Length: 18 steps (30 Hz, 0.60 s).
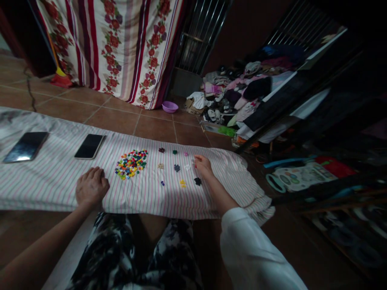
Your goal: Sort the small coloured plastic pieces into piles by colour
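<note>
A mixed heap of small colourful bead-like pieces (pixel 131 164) lies on a striped cloth. To its right are small single-colour groups, among them brown pieces (pixel 161 150), dark green pieces (pixel 174 152), pink pieces (pixel 186 154), tan pieces (pixel 160 166), grey pieces (pixel 177 168), white pieces (pixel 187 167), blue-purple pieces (pixel 162 183), yellow pieces (pixel 183 183) and black pieces (pixel 197 181). Beside the white group, my right hand (pixel 203 164) is closed, with a bit of red showing at its fingertips. My left hand (pixel 92 186) rests palm down on the cloth, left of the heap, holding nothing.
Two phones, a dark phone (pixel 26 147) and a smaller phone (pixel 90 146), lie on the striped cloth (pixel 54 177) to the left. On the tiled floor beyond are a purple bowl (pixel 169 106), a red dustpan-like item (pixel 62 79) and a clothes pile (pixel 232 94). A floral curtain (pixel 127 48) hangs behind.
</note>
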Available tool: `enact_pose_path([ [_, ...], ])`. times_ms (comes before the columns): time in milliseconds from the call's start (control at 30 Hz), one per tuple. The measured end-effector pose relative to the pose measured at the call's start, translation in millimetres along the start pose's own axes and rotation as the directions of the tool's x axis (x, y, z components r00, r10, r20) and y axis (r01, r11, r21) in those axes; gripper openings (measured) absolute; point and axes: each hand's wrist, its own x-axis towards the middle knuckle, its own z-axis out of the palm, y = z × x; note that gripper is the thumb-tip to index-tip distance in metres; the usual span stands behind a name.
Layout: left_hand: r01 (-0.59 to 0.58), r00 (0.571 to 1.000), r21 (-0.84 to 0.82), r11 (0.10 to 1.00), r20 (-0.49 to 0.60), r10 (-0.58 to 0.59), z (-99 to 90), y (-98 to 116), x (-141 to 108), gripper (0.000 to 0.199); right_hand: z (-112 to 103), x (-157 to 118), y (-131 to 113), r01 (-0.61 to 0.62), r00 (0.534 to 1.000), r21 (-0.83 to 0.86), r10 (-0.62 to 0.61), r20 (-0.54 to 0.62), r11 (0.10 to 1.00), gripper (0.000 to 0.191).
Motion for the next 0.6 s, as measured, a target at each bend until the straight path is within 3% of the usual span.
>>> enact_pose_path([
  [133, -0.001, 1.000, -0.024, 1.000, -0.009, 0.000, 1.0, -1, 0, 0.041, 47, -30, -46, 0.106, 0.970, 0.031, -0.110, 0.216, 0.994, 0.031],
  [300, 0.005, 1.000, -0.024, 1.000, -0.020, -0.005, 2.4, -1, 0, 0.041, 96, -66, -93, 0.296, 0.853, 0.049, -0.287, 0.436, 0.954, 0.032],
  [433, 0.032, 0.999, -0.053, 0.998, -0.023, -0.033, 3.0, -1, 1, 0.040, 125, -88, -114, 0.459, 0.745, 0.081, -0.433, 0.508, 0.885, 0.031],
  [600, 0.033, 0.999, -0.075, 0.997, -0.028, -0.036, 4.4, -1, 1, 0.040, 149, -109, -127, 0.538, 0.676, 0.077, -0.484, 0.556, 0.839, 0.032],
])
